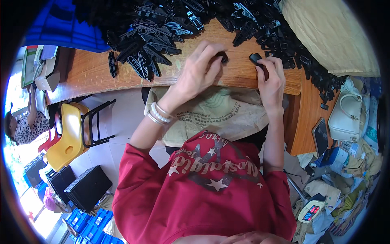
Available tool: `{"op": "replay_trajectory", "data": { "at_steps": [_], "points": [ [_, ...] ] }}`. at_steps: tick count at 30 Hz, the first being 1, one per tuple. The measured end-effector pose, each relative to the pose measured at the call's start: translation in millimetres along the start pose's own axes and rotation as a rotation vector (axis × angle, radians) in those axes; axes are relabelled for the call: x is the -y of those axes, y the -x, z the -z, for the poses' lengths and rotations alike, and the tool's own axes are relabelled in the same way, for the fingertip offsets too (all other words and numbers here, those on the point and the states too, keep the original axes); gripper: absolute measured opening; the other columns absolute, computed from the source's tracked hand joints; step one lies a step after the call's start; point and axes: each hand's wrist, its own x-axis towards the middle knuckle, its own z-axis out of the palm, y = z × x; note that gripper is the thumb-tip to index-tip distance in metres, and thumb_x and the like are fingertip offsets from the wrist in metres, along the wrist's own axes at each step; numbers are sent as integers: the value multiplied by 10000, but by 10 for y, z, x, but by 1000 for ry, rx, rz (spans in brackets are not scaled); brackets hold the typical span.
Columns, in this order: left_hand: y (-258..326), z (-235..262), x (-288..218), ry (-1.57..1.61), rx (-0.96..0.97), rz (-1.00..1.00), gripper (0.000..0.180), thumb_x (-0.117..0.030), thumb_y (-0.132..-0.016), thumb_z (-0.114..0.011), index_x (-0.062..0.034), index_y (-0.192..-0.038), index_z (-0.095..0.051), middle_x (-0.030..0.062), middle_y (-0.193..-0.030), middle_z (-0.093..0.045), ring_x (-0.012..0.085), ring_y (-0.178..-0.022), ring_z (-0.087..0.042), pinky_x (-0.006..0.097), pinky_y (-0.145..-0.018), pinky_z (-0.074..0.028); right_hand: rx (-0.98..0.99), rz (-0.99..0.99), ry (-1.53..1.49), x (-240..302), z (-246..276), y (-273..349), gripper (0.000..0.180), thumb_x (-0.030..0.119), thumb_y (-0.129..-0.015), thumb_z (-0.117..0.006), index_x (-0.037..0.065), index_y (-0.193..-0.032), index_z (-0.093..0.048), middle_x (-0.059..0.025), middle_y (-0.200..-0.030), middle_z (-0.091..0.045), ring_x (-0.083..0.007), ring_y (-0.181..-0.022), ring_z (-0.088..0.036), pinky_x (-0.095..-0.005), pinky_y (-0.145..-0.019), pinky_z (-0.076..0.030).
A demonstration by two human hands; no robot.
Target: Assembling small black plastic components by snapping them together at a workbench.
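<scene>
My left hand (201,67) rests on the wooden table (93,75) with its fingertips closed on a small black plastic part (223,57). My right hand (271,79) holds another small black plastic part (256,59) between thumb and fingers near the table's front edge. A big heap of black plastic parts (154,36) covers the far side of the table, just beyond both hands. White bead bracelets (159,114) sit on my left wrist. A tan sack (219,116) hangs open under the table edge, below my hands.
A yellow chair (67,136) stands at the left, with another person (24,126) beyond it. Black boxes (87,187) and blue crates (91,227) lie on the floor. A white handbag (345,116), a dark phone (320,136) and a small scale (310,211) sit at the right.
</scene>
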Motion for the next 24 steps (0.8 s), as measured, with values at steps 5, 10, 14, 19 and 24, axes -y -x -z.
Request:
{"op": "replay_trajectory", "data": {
  "at_steps": [5,10,14,19,24],
  "points": [
    [244,34,36,306,84,394,249,37,-848,-630,5,-1093,-608,115,-912,-594,192,-694,-640,303,-633,-519,112,-183,-270,93,70,-15,219,-63,-836,-638,-8,-1048,-627,-127,-952,-574,-279,-778,-610,-351,-678,-501],
    [256,80,88,176,112,277,225,32,-816,-665,10,-1036,-624,127,-901,-597,249,-740,-623,326,-643,-503,72,41,-113,-36,36,-115,235,-63,-848,-612,-10,-1073,-650,-124,-939,-584,-277,-807,-595,-356,-730,-492],
    [267,50,143,105,103,128,220,7,-781,-697,6,-989,-625,137,-924,-603,318,-847,-581,368,-729,-491,192,103,-76,-55,-2,-205,205,-20,-820,-660,-27,-1025,-667,-128,-939,-599,-284,-840,-596,-377,-775,-474],
    [258,56,154,40,161,96,221,-16,-788,-709,11,-998,-647,110,-966,-615,282,-919,-574,354,-799,-473,209,-120,-156,-30,-37,-244,219,16,-792,-705,-34,-1000,-659,-124,-956,-623,-279,-858,-602,-382,-792,-456],
    [279,23,163,6,128,85,210,-28,-767,-718,8,-961,-646,127,-938,-605,317,-882,-559,382,-777,-479,-97,11,-36,94,-15,-82,222,30,-816,-713,5,-1029,-655,-122,-957,-653,-267,-836,-613,-377,-755,-473]
  ]
}}
